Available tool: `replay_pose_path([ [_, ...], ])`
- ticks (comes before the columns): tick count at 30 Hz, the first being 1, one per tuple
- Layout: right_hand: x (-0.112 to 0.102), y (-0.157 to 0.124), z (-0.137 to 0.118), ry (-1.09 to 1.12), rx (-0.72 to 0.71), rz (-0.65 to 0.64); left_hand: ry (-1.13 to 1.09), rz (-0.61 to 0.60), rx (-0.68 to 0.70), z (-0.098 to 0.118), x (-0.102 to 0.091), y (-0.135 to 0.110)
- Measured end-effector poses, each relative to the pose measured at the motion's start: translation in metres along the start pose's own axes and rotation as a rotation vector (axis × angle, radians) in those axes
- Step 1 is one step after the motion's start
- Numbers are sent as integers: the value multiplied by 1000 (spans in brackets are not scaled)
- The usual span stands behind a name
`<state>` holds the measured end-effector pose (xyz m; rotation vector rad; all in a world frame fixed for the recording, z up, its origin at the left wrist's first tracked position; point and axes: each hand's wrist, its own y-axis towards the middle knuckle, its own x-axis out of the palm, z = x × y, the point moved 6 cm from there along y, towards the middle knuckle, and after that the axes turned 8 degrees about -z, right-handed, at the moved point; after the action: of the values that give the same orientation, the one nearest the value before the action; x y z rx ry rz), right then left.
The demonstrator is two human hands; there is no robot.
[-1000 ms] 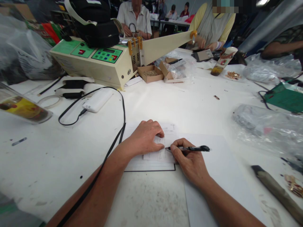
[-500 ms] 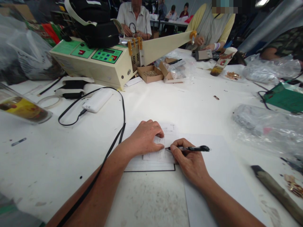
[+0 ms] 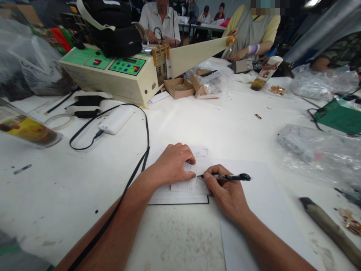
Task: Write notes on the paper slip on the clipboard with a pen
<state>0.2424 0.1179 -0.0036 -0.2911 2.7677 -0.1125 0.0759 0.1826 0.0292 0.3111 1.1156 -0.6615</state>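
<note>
One held pen (image 3: 239, 177), one power bank (image 3: 117, 119), two tumblers (image 3: 31, 130) (image 3: 264, 74)

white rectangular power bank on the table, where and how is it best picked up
The white rectangular power bank is probably best pinched midway along its two long sides, coming from above: it lies flat, with a thin black cable plugged into its near end and passing close by its far end.
</note>
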Motion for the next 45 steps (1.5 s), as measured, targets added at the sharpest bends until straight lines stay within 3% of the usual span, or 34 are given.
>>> replay_pose_path([
  [45, 1, 0, -1, 11, -5, -18, 3, 11, 4, 1, 0, -1],
])
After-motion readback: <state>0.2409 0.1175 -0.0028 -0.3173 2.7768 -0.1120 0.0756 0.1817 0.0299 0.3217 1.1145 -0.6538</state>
